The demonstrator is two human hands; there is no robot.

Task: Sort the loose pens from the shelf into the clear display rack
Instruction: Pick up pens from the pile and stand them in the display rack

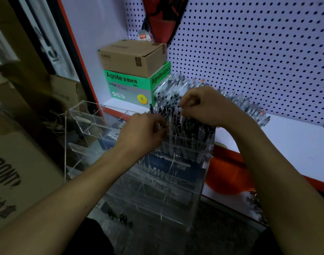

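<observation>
A clear acrylic display rack (87,126) with stepped compartments stands in front of the white shelf (295,153). Its upper right compartment is packed with upright pens (187,126). My left hand (142,133) pinches the tops of pens at the left side of that bunch. My right hand (209,105) curls over the bunch from above, fingertips on a pen's top. A heap of loose pens (175,85) lies on the shelf behind my hands and stretches right along the pegboard. The rack's left compartments hold no pens.
A green Agnite box (128,87) with a brown carton (133,56) on top stands at the shelf's back left. White pegboard (258,52) forms the back wall. Cardboard boxes (15,162) crowd the left. A red-orange round object (229,179) lies under the shelf edge.
</observation>
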